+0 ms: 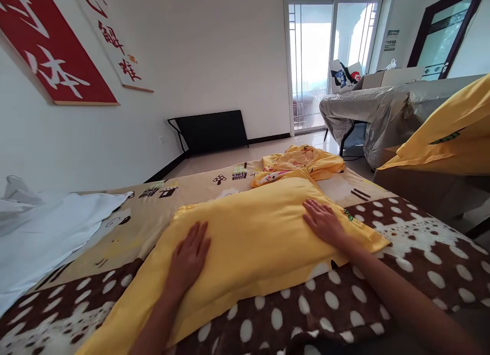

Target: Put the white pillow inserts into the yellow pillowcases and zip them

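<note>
A plump yellow pillow (252, 237) in its pillowcase lies on a brown and beige patterned blanket (340, 293). My left hand (188, 255) rests flat on the pillow's left part, fingers stretched out. On its right part, my right hand (323, 222) presses down with the palm, fingers extended toward the far side. Neither hand grasps anything. The case's loose left end spreads toward the lower left, and a flat corner sticks out at the right. Just beyond the pillow is a crumpled yellow cloth (306, 161) with a printed pattern.
White cloth (57, 225) lies at the left. A yellow cloth (451, 130) hangs over something at the right. Behind it, a plastic-covered table (360, 102) carries boxes. A black folded panel (210, 132) leans on the back wall. Sliding glass doors (314, 64) stand beyond.
</note>
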